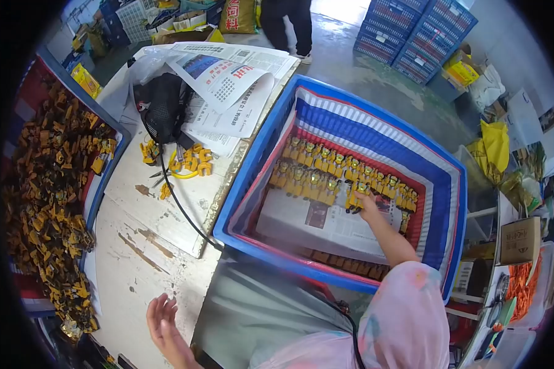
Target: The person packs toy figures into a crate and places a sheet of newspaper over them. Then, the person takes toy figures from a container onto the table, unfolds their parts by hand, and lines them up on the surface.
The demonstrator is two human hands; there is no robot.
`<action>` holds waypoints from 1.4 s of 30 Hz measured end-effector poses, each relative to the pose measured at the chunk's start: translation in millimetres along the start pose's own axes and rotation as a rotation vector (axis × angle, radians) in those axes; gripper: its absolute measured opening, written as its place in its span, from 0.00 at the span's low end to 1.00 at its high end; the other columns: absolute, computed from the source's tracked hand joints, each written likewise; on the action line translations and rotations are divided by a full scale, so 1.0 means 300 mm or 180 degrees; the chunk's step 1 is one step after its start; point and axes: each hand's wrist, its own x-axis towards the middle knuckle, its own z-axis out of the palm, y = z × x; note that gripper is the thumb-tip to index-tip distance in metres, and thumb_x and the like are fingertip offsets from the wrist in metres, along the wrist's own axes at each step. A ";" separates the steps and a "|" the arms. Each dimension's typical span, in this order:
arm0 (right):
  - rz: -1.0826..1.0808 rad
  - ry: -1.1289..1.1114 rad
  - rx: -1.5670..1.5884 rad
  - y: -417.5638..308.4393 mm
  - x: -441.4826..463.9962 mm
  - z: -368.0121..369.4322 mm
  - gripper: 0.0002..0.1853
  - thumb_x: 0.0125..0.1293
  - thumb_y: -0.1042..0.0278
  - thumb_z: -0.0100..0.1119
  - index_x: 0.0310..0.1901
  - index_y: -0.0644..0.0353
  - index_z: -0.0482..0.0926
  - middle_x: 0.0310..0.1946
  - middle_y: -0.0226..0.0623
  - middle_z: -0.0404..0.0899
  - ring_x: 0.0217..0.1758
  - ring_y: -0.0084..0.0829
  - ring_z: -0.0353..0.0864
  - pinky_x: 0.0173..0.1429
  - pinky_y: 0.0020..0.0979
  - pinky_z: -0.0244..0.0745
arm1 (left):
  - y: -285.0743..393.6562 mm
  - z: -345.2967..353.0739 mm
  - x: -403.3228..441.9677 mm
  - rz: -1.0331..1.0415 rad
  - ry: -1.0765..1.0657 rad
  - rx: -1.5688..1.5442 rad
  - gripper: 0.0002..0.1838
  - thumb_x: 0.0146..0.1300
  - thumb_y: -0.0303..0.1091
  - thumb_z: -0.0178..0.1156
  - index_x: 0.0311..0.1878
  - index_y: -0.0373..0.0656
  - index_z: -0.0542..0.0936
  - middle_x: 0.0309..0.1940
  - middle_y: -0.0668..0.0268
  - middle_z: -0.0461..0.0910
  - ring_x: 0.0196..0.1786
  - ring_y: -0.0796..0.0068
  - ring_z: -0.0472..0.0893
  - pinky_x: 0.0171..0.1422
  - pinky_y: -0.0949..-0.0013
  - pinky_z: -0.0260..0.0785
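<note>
The pink sleeve (pixel 406 307) lay nearest; past it, the right hand (pixel 369 208) pinched a yellow figure (pixel 357 193) beside rows of others (pixel 314 178) in the blue crate (pixel 246 172) — a light grip best suited such close spacing. The left hand (pixel 165 329) was open over the counter (pixel 123 206).

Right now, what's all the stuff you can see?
Lined crate: one, blue, right of table
Figures: many, yellow-black, rows inside it
Left crate: one, blue, far left
Loose pieces: many, yellow-black, heaped there
Table: one, white, between crates
Newspapers: several, white, on table
Mesh bag: one, black, on newspapers
Stacked crates: several, blue, back
Carton: one, brown, right edge
Person: one, dark trousers, back
Left hand: one, bare, over table
Right hand: one, bare, holding a figure
</note>
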 end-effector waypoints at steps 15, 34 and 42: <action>0.0287 -0.0139 0.0349 0.150 0.087 -0.038 0.16 0.54 0.74 0.63 0.46 0.59 0.75 0.39 0.30 0.79 0.42 0.25 0.77 0.47 0.26 0.72 | -0.032 0.052 0.021 -0.0299 -0.0021 0.0010 0.17 0.66 0.33 0.46 0.54 0.34 0.68 0.48 0.55 0.72 0.48 0.70 0.73 0.59 0.68 0.64; 0.0047 0.0517 -0.1495 0.059 0.029 -0.195 0.16 0.56 0.77 0.56 0.49 0.63 0.73 0.41 0.33 0.78 0.42 0.31 0.76 0.47 0.31 0.70 | -0.058 0.031 -0.006 -0.0352 0.0061 0.0154 0.15 0.65 0.33 0.48 0.51 0.34 0.70 0.45 0.56 0.74 0.45 0.71 0.75 0.57 0.69 0.65; -0.2622 0.2077 -0.3708 0.252 0.241 -0.279 0.26 0.52 0.65 0.62 0.52 0.67 0.71 0.47 0.51 0.74 0.54 0.45 0.70 0.60 0.39 0.61 | -0.047 0.047 0.000 -0.0454 0.0113 0.0108 0.13 0.62 0.30 0.51 0.46 0.34 0.73 0.42 0.60 0.76 0.45 0.72 0.75 0.54 0.70 0.65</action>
